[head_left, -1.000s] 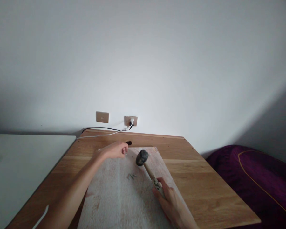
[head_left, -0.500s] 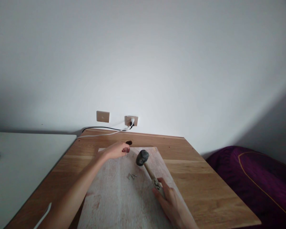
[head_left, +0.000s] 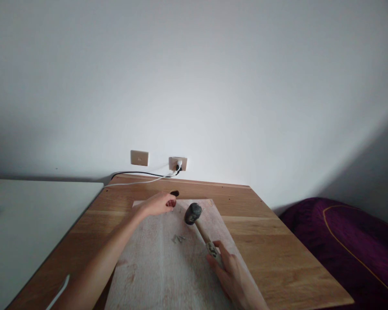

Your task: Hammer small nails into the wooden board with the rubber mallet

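Note:
My right hand (head_left: 231, 273) is wrapped round the handle of a mallet (head_left: 194, 214) with a black head and a pale wooden shaft. The head hovers over or rests on the whitish wooden board (head_left: 148, 262); I cannot tell which. Near the board's far edge, my left hand (head_left: 163, 203) has thumb and fingers pinched together, low over the surface. Whatever they hold is hidden or too small to name. A little pile of several short, nail-like pieces (head_left: 178, 238) lies mid-board. Another tiny nail-like piece (head_left: 180, 210) shows between my left hand and the mallet head.
The board lies on a brown wooden table (head_left: 278, 258) with a dark cable hole (head_left: 175, 193). Cables (head_left: 139, 182) run along the wall to a socket (head_left: 177, 163). A white table (head_left: 35, 224) adjoins on the left; purple fabric (head_left: 349, 241) bulges at the right.
My left fingers have shifted very slightly at the board's far edge. The mallet and my right hand stay almost in place.

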`<state>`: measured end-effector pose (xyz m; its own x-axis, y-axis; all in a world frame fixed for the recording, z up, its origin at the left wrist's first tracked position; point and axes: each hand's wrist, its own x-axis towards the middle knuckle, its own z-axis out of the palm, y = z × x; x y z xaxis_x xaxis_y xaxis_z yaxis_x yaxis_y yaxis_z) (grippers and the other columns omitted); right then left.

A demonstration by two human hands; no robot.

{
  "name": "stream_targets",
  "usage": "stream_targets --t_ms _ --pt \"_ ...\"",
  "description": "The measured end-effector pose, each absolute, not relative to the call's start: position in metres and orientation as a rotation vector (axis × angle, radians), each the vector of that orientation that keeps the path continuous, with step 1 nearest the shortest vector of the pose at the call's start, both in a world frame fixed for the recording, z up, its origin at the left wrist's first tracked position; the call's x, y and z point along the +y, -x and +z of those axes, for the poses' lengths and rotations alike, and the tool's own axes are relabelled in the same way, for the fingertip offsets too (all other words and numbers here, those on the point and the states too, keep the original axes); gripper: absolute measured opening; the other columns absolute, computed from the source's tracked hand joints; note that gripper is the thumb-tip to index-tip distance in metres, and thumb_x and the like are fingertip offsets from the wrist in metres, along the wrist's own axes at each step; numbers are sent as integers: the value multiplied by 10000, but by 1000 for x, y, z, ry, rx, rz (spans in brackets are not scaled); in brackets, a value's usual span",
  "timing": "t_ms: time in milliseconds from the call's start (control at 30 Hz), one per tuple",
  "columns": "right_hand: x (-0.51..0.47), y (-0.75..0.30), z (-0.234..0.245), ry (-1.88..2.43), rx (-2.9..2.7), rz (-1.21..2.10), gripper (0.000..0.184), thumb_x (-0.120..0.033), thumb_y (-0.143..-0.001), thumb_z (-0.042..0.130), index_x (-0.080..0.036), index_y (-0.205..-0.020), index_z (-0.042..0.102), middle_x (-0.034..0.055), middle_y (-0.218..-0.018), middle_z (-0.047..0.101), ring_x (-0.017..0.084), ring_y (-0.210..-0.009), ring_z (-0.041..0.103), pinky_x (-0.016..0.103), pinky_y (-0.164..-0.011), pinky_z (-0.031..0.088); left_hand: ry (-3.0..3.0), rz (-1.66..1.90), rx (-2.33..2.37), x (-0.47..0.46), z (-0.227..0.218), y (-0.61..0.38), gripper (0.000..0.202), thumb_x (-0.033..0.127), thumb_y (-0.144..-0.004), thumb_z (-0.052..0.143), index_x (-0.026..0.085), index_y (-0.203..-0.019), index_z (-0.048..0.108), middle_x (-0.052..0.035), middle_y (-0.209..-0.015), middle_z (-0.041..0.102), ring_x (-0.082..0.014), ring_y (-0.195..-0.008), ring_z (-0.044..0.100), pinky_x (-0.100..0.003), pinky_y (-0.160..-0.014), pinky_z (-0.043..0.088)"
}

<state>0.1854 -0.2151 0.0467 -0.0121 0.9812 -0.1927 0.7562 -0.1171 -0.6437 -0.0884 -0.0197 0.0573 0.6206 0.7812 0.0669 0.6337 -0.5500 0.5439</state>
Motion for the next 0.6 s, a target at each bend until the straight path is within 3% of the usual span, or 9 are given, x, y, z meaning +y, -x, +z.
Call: stream_targets --t_ms 200,400,600 --pt "-215 -188 42 1886 -1799 818 534 -525 -936 445 -195 -1329 590 105 -1085 768 286 -1106 695 338 -960 483 -2378 409 1123 -19 57 89 49 167 -804 628 192 -821 666 -20 -834 734 -195 -792 682 -256 -697 439" --pt "-214 -187 42 1959 -1822 847 646 -556 -924 375 -146 -1401 523 171 -1228 719 301 -1212 654 362 -1030 462 -2364 408 1135 -20 57 89 63 164 -792 615 189 -815 668 -19 -832 733 -193 -792 676 -255 -695 439" --pt "-216 -185 44 1977 -1804 834 665 -572 -917 348 -163 -1409 527 151 -1161 745 304 -1156 683 358 -980 493 -2367 421 1120 -19 55 89 47 181 -786 621 189 -798 666 -12 -790 718 -188 -759 667 -247 -655 418"
